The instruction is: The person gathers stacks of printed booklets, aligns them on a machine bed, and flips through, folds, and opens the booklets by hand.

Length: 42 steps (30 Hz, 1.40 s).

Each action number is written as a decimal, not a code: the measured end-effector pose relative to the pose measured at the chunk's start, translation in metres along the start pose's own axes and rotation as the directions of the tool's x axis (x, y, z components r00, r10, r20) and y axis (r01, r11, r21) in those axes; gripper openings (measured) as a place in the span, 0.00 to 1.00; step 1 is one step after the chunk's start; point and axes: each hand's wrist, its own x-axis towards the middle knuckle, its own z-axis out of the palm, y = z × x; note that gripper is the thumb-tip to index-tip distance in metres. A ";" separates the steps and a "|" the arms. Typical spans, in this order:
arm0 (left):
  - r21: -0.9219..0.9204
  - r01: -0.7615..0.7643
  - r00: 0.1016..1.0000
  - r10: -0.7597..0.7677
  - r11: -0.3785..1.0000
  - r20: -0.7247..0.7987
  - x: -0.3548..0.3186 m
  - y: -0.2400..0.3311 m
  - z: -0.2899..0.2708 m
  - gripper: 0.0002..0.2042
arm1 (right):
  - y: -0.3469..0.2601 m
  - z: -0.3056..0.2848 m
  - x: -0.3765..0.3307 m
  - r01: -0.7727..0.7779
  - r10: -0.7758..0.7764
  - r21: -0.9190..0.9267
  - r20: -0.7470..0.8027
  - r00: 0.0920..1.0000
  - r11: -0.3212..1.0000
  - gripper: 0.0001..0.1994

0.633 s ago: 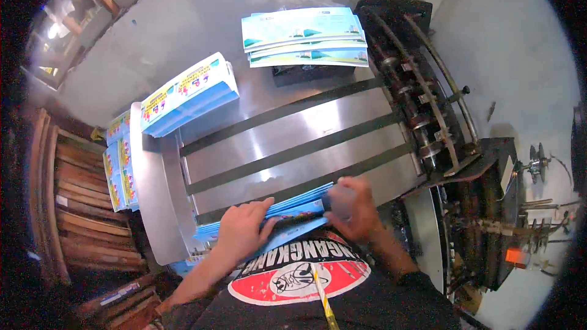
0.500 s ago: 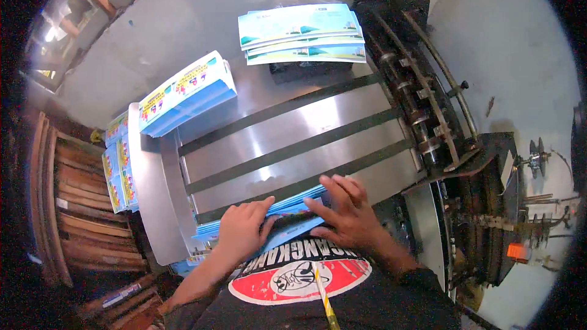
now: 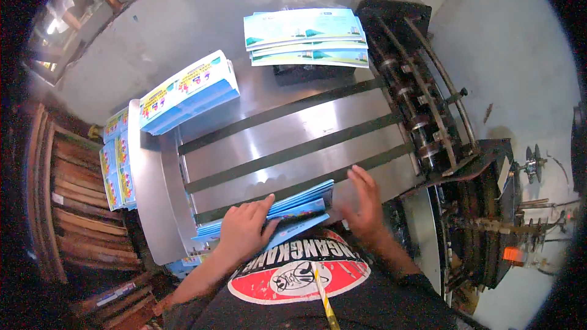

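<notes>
Right hand (image 3: pixel 365 206) has been shifted outward from the blue printed sheets (image 3: pixel 302 197) — fingers spread, nothing visibly held — so the sheets are gripped by the left hand (image 3: pixel 243 226) alone.

Three belts (image 3: pixel 295 152), one handheld bundle (image 3: pixel 301 199)

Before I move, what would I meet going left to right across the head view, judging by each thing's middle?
Wooden boards → blue-sided printed stack → left hand → right hand → dark roller assembly → small orange piece.
</notes>
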 end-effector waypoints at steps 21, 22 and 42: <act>0.007 -0.038 0.983 0.036 0.999 0.182 0.019 0.019 0.014 0.36 | 0.083 0.009 -0.030 -0.507 0.134 0.601 0.556 0.821 0.618 0.17; 0.003 -0.044 0.981 0.042 0.999 0.190 0.019 0.019 0.016 0.35 | 0.083 0.012 -0.032 -0.524 0.201 0.625 0.513 0.834 0.579 0.17; 0.096 -0.152 0.966 0.127 0.984 0.223 0.014 0.029 0.017 0.33 | 0.071 0.011 -0.036 -0.532 0.267 0.547 0.491 0.829 0.646 0.21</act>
